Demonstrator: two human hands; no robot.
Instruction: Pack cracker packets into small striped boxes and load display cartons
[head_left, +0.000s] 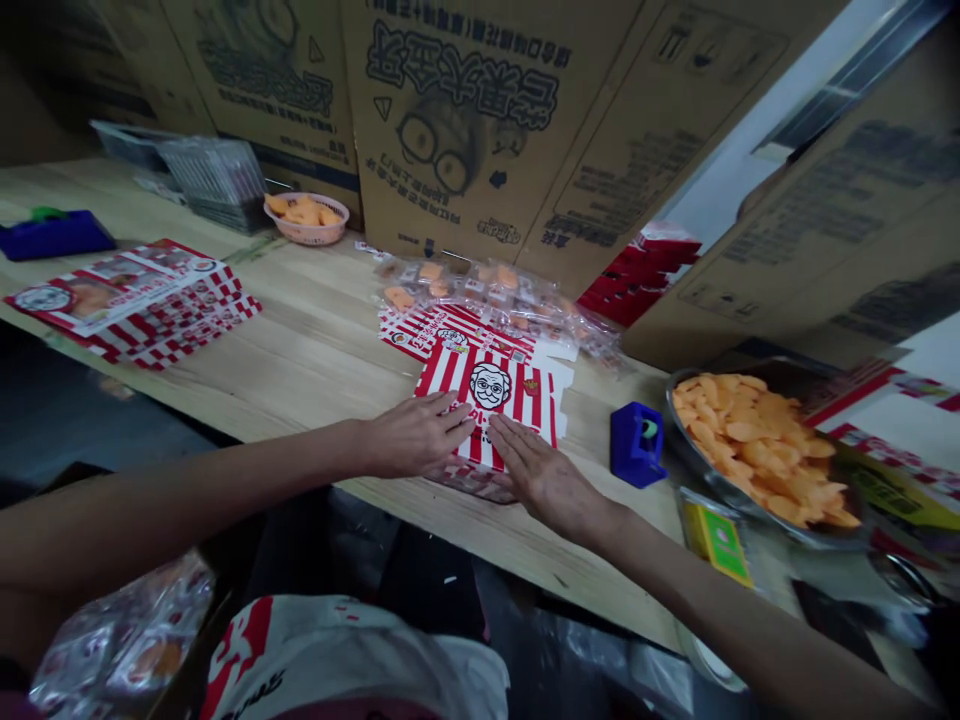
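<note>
A flat red-and-white striped paper box (491, 390) with a cartoon face lies near the front edge of the wooden table (315, 350). My left hand (416, 435) lies flat on its left side, fingers stretched out. My right hand (544, 480) presses flat on its lower right part, fingers also extended. Neither hand grips anything. More striped flat boxes (442, 335) lie just behind it, and clear packets of orange snacks (495, 285) sit further back.
A metal bowl of orange snacks (757, 440) stands at the right, a blue tape dispenser (636, 445) beside it. Striped box stacks (142, 300) lie at left, with a pink basket (306, 218) and clear trays (214, 175) behind. Cardboard cartons (465, 120) wall the back.
</note>
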